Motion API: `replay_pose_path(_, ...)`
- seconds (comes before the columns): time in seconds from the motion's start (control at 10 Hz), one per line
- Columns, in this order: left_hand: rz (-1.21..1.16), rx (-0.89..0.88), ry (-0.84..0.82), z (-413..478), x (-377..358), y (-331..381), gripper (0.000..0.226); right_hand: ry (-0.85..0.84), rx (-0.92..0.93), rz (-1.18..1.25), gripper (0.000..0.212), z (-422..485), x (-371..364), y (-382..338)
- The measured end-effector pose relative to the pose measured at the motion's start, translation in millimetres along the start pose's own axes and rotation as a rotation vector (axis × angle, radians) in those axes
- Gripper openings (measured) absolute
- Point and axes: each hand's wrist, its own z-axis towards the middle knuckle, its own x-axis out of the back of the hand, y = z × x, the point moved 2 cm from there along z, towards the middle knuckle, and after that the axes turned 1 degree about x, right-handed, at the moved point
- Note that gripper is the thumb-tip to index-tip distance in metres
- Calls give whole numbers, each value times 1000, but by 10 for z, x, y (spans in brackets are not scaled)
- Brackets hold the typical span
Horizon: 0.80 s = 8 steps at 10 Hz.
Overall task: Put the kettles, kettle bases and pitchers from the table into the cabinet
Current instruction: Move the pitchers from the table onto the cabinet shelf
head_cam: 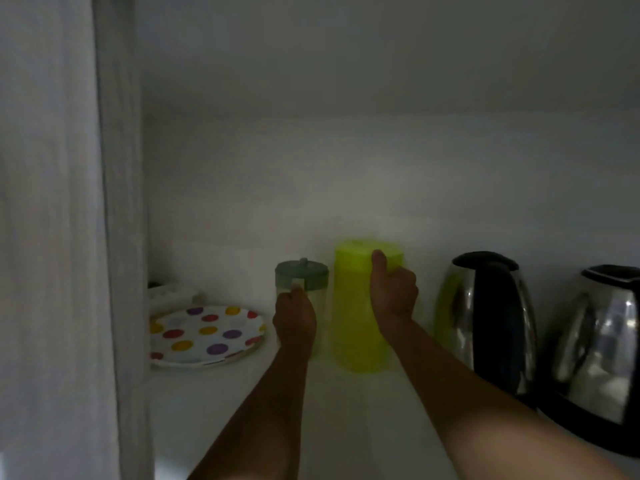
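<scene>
Both my arms reach into a dim white cabinet. My left hand grips the handle of a clear pitcher with a grey-green lid, which stands on the shelf. Right of it stands a bright yellow-green pitcher; my right hand is closed on its handle, thumb up against the lid. Further right stand two steel kettles with black handles, one next to the yellow pitcher and one at the frame's right edge on a black base.
A polka-dot plate lies on the cabinet shelf at the left, with a pale indistinct object behind it. The cabinet's side panel rises at the left. The shelf's top is close overhead.
</scene>
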Motion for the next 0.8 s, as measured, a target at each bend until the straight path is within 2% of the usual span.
replay_pose_path(0.1, 77, -14, 0, 44, -13, 61, 51, -13, -1, -27, 72, 98, -77, 4)
replay_pose_path(0.2, 119, -35, -20, 120, -29, 18, 52, -26, -13, -45, 101, 172, -124, 69)
replay_pose_path(0.3, 80, 42, 10, -4, -39, 41, 66, -66, -51, -74, 124, 198, -87, 145)
replay_pose_path(0.4, 52, 156, 60, -147, -29, 34, 81, -137, -49, -118, 107, 54, 32, 113)
replay_pose_path(0.5, 145, 197, 107, -411, 64, 84, 83, -165, -25, -163, 75, -88, 171, 169)
replay_pose_path(0.7, 659, -304, 79, -1158, 300, 200, 63, -191, 80, -317, 74, -554, 593, 224)
replay_pose_path(0.8, 811, -460, 55, -1624, 487, 261, 57, -231, 160, -391, 68, -896, 856, 237)
